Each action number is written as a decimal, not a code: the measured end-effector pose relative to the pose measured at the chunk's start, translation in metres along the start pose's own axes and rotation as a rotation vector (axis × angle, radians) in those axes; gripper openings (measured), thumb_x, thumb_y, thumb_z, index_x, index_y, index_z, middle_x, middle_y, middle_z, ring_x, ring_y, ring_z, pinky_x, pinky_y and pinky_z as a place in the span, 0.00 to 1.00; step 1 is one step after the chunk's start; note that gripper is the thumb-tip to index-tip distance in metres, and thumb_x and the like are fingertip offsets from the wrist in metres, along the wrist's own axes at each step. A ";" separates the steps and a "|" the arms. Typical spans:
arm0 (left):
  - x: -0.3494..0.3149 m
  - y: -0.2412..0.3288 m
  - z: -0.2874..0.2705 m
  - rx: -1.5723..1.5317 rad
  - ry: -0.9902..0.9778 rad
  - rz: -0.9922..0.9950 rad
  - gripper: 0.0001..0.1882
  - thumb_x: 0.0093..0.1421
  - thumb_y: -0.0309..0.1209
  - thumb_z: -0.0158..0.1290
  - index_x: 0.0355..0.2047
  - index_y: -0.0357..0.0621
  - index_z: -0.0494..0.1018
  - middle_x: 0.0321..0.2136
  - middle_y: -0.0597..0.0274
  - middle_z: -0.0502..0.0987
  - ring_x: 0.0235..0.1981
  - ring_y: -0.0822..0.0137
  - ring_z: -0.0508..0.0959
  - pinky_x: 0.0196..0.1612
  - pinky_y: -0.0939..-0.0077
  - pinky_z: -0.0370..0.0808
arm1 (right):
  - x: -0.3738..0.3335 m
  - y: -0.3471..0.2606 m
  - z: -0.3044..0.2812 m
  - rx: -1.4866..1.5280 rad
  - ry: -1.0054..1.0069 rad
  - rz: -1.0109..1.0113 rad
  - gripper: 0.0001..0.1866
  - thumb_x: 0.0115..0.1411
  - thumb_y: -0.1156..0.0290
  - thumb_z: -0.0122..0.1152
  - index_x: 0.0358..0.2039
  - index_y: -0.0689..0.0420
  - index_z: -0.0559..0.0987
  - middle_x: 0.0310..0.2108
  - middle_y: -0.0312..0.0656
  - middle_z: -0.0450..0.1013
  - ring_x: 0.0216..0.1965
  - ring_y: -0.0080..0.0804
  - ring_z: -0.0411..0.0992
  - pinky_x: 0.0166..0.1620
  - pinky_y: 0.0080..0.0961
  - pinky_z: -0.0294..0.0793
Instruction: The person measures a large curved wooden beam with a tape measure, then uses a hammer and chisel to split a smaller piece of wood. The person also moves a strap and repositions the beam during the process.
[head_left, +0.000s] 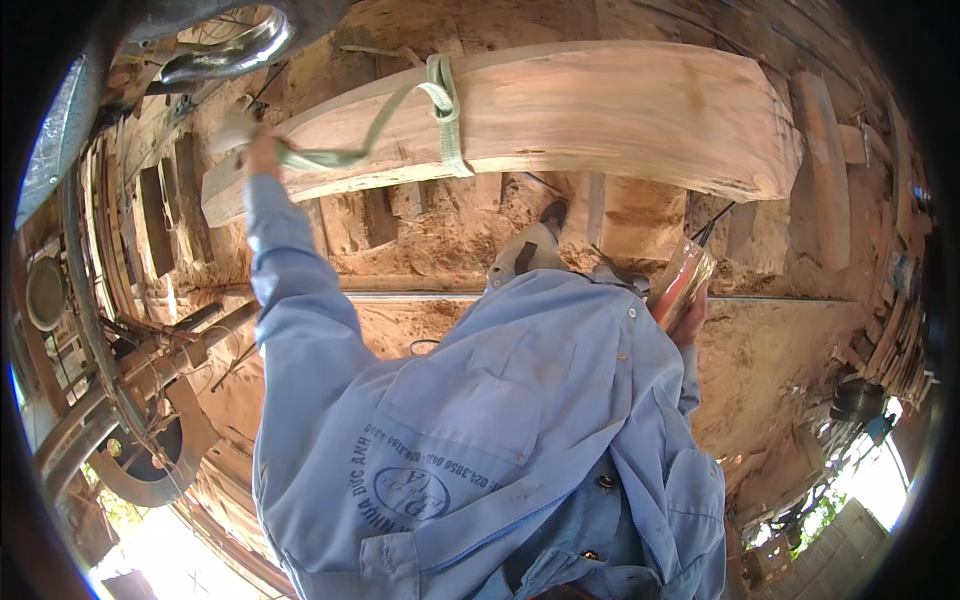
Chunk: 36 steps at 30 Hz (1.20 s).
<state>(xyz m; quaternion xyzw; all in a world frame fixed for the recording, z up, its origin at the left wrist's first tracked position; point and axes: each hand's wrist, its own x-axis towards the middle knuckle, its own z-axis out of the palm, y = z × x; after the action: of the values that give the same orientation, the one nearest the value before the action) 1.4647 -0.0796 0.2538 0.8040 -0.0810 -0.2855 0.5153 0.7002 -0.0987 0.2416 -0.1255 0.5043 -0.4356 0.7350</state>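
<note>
Green webbing strap [400,110] girdling the curved timber slab [560,120] across the frame's top is clamped in my left hand [262,150]; right hand [688,315] grips a shiny can [680,280] (a jerk might swing the slab).

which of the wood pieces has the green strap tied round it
The big curved timber slab across the top: the green strap loops round it and runs to the left hand. Smaller planks nearby carry none.
</note>
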 end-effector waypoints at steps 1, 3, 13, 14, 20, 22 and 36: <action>-0.003 -0.034 0.020 0.415 -0.107 0.036 0.14 0.65 0.32 0.39 0.45 0.35 0.67 0.25 0.51 0.75 0.25 0.62 0.77 0.30 0.68 0.75 | -0.001 0.001 -0.001 -0.016 0.008 -0.012 0.30 0.63 0.45 0.42 0.58 0.53 0.63 0.50 0.42 0.67 0.48 0.37 0.68 0.50 0.34 0.70; -0.037 -0.105 0.067 0.651 -0.441 -0.086 0.18 0.64 0.30 0.41 0.52 0.35 0.64 0.39 0.40 0.75 0.33 0.56 0.79 0.35 0.65 0.77 | -0.002 0.004 -0.004 -0.018 0.026 -0.013 0.31 0.63 0.45 0.42 0.59 0.52 0.62 0.51 0.41 0.67 0.49 0.36 0.67 0.51 0.34 0.69; -0.113 -0.119 0.182 1.540 -0.985 0.746 0.16 0.57 0.35 0.48 0.43 0.42 0.74 0.41 0.49 0.76 0.42 0.54 0.77 0.49 0.64 0.72 | -0.009 0.017 -0.032 -0.028 0.031 -0.053 0.31 0.62 0.45 0.41 0.58 0.52 0.62 0.51 0.40 0.66 0.48 0.36 0.67 0.50 0.32 0.69; -0.081 -0.090 0.188 1.684 -0.795 0.287 0.21 0.58 0.36 0.47 0.50 0.41 0.69 0.49 0.46 0.71 0.50 0.52 0.72 0.53 0.59 0.68 | -0.012 0.017 -0.038 0.011 0.024 0.006 0.31 0.63 0.45 0.41 0.58 0.53 0.63 0.50 0.40 0.67 0.47 0.36 0.68 0.49 0.32 0.69; -0.091 -0.078 0.262 1.801 -0.484 0.884 0.55 0.50 0.56 0.55 0.65 0.39 0.38 0.66 0.46 0.37 0.67 0.50 0.35 0.65 0.50 0.38 | -0.033 0.031 -0.061 0.072 0.227 0.063 0.30 0.63 0.44 0.39 0.56 0.53 0.65 0.47 0.43 0.68 0.43 0.36 0.69 0.46 0.32 0.71; -0.107 -0.104 0.288 1.725 -0.662 0.944 0.63 0.42 0.59 0.60 0.66 0.43 0.35 0.66 0.47 0.33 0.67 0.51 0.32 0.65 0.50 0.36 | -0.044 0.036 -0.062 0.088 0.356 0.082 0.30 0.63 0.43 0.39 0.55 0.53 0.65 0.47 0.43 0.69 0.43 0.37 0.69 0.46 0.32 0.71; -0.059 -0.163 0.341 1.852 -0.872 0.765 0.76 0.25 0.65 0.65 0.66 0.53 0.29 0.66 0.45 0.28 0.66 0.43 0.30 0.64 0.41 0.37 | -0.080 0.046 -0.064 0.173 0.335 0.212 0.31 0.62 0.41 0.39 0.56 0.50 0.65 0.47 0.43 0.68 0.46 0.41 0.68 0.49 0.39 0.69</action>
<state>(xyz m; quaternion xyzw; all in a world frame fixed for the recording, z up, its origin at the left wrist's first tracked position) 1.2046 -0.2469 0.0288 0.6313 -0.6846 -0.1952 -0.3077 0.6604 0.0062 0.2343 0.0662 0.5906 -0.4123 0.6906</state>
